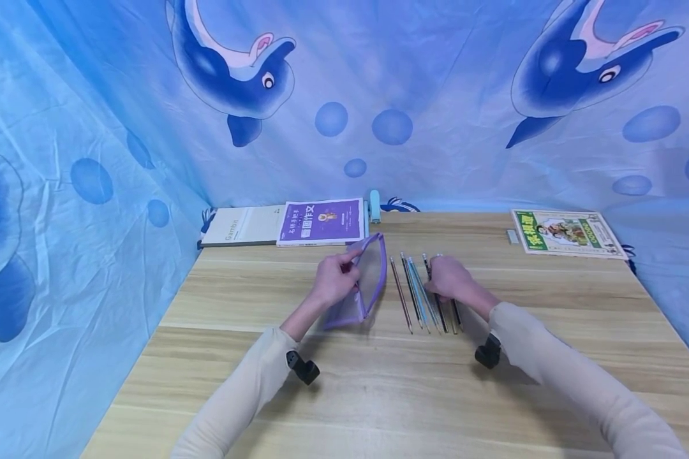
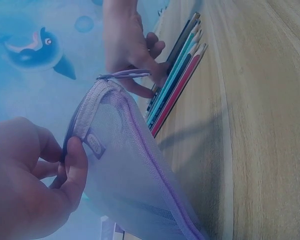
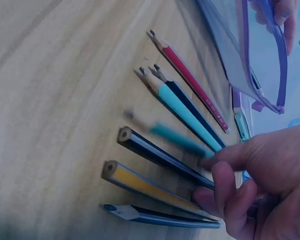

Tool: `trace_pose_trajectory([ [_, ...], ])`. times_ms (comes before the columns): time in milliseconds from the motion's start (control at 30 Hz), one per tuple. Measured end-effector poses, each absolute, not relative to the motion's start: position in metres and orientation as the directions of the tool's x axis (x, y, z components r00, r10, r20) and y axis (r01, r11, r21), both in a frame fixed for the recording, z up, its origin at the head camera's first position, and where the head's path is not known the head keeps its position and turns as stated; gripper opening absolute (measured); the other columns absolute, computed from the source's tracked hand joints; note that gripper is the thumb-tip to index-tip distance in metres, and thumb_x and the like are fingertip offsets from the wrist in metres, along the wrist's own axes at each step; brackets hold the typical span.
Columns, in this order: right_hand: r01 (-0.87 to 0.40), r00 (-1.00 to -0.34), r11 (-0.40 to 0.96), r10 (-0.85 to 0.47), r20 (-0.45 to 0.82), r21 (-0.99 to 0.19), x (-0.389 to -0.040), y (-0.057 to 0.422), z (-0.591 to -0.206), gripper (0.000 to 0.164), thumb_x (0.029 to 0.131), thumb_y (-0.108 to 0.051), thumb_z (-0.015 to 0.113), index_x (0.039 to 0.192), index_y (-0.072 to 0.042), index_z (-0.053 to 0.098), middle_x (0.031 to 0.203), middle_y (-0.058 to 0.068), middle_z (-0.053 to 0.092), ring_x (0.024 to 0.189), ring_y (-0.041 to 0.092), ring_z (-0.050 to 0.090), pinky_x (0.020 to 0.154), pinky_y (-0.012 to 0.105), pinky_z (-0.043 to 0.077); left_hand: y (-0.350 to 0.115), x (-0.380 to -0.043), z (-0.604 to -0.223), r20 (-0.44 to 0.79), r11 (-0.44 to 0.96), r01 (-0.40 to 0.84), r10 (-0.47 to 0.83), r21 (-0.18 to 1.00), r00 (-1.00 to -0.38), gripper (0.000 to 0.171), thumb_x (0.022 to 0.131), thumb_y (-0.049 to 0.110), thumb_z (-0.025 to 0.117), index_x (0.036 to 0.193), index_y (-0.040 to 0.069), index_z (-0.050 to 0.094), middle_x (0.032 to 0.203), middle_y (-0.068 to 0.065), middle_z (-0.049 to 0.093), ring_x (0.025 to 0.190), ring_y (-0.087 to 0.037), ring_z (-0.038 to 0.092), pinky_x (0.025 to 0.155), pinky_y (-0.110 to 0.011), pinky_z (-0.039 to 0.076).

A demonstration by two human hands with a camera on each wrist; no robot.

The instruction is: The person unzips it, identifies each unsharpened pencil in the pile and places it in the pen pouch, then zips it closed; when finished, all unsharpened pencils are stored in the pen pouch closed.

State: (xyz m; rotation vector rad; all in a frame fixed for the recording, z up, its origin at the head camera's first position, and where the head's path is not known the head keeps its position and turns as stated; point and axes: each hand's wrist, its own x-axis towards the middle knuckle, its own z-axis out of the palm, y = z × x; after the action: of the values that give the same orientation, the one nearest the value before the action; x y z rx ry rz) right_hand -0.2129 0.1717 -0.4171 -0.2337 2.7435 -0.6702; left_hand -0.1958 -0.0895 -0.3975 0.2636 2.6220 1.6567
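Note:
A translucent purple mesh zip pouch (image 1: 344,311) stands with its mouth parted toward the pencils. My left hand (image 1: 334,280) pinches the pouch's edge between thumb and fingers, also seen in the left wrist view. Right of the pouch, several pencils lie side by side, among them a red pencil (image 3: 190,80) and a teal pencil (image 3: 182,115). Over the right part of this row, my right hand (image 1: 450,278) has thumb and finger on either side of a black pencil (image 3: 155,152). A second teal pencil (image 3: 177,139), blurred, touches its fingertip. Nearby lie a yellow pencil (image 3: 145,184) and a dark pencil (image 3: 165,217).
At the back left lie a pale Gambit pad (image 1: 238,226) and a purple book (image 1: 321,222), with a light-blue stapler-like object (image 1: 375,205) beside them. A green-and-white booklet (image 1: 568,234) lies back right, near a small grey block (image 1: 512,236). A blue dolphin-print curtain (image 1: 350,76) borders the table.

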Motion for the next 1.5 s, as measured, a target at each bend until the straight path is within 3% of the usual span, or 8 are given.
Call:
trace_pose_trajectory([
  [100,-0.098,-0.936,0.883,-0.238,-0.260,-0.459,-0.217,0.170,-0.419,0.047,0.091,-0.009,0.071,0.126,0.015,0.051,0.066,0.009,0.061,0.049,0.017,0.063,0.045,0.025,0.054,-0.090,-0.196,-0.398,0.079,0.422,0.142,0.163,0.895,-0.983,0.049,0.086,-0.008,0.055,0.134,-0.001,0.060,0.078,-0.011,0.063,0.052,-0.015,0.061,0.055,-0.041,0.061],
  [500,-0.045,-0.947,0.801,-0.225,-0.230,-0.596,-0.221,0.166,-0.420,0.067,0.086,-0.005,0.070,0.142,0.011,0.038,0.062,0.010,0.062,0.049,0.023,0.061,0.042,0.026,0.049,-0.093,-0.195,-0.395,0.072,0.422,0.133,0.157,0.897,-0.985,0.050,0.086,-0.008,0.055,0.135,-0.001,0.059,0.079,-0.011,0.063,0.053,-0.015,0.061,0.054,-0.036,0.060],
  [800,0.017,-0.988,0.437,-0.133,-0.084,-0.899,-0.214,0.139,-0.393,0.067,0.089,-0.013,0.065,0.149,-0.007,0.036,0.062,0.008,0.061,0.059,0.043,0.063,0.040,0.026,0.044,-0.097,-0.198,-0.390,0.063,0.400,0.104,0.115,0.911,-0.991,0.052,0.085,-0.010,0.056,0.136,0.000,0.058,0.079,-0.012,0.062,0.057,-0.026,0.064,0.059,-0.045,0.061],
  [900,0.015,-0.996,0.307,-0.078,-0.041,-0.951,-0.214,0.123,-0.385,0.067,0.088,-0.011,0.063,0.150,-0.010,0.035,0.070,0.013,0.065,0.052,0.033,0.061,0.041,0.027,0.044,-0.098,-0.198,-0.389,0.068,0.404,0.110,0.118,0.908,-0.991,0.052,0.085,-0.010,0.055,0.136,-0.001,0.058,0.078,-0.011,0.062,0.059,-0.030,0.065,0.059,-0.046,0.061],
  [1033,-0.022,-0.999,0.200,-0.034,0.016,-0.979,-0.216,0.103,-0.379,0.065,0.089,-0.009,0.064,0.148,-0.013,0.037,0.082,0.017,0.069,0.045,0.020,0.057,0.039,0.027,0.045,-0.097,-0.198,-0.389,0.060,0.394,0.102,0.118,0.913,-0.991,0.052,0.086,-0.009,0.055,0.136,-0.001,0.058,0.079,-0.012,0.062,0.057,-0.024,0.063,0.060,-0.046,0.061],
  [1233,-0.080,-0.997,0.231,-0.013,0.079,-0.970,-0.217,0.082,-0.382,0.066,0.086,-0.004,0.063,0.147,-0.010,0.040,0.080,0.013,0.069,0.051,0.037,0.061,0.036,0.024,0.044,-0.096,-0.197,-0.388,0.058,0.378,0.104,0.132,0.920,-0.990,0.052,0.085,-0.009,0.056,0.137,-0.001,0.057,0.080,-0.012,0.063,0.058,-0.018,0.061,0.060,-0.045,0.061],
  [1333,-0.076,-0.997,0.262,-0.019,0.073,-0.962,-0.215,0.076,-0.387,0.069,0.085,-0.002,0.065,0.148,-0.009,0.038,0.079,0.012,0.069,0.056,0.044,0.062,0.037,0.030,0.048,-0.096,-0.198,-0.389,0.063,0.384,0.111,0.137,0.916,-0.989,0.052,0.086,-0.009,0.057,0.137,-0.001,0.057,0.078,-0.011,0.063,0.057,-0.018,0.061,0.057,-0.043,0.061],
  [1500,-0.035,-0.998,0.292,-0.050,0.021,-0.956,-0.207,0.066,-0.395,0.072,0.086,-0.002,0.069,0.149,-0.004,0.035,0.082,0.012,0.069,0.048,0.032,0.061,0.043,0.046,0.055,-0.097,-0.195,-0.389,0.072,0.395,0.117,0.125,0.911,-0.990,0.051,0.086,-0.008,0.059,0.137,0.001,0.058,0.078,-0.011,0.063,0.058,-0.019,0.061,0.055,-0.040,0.060],
])
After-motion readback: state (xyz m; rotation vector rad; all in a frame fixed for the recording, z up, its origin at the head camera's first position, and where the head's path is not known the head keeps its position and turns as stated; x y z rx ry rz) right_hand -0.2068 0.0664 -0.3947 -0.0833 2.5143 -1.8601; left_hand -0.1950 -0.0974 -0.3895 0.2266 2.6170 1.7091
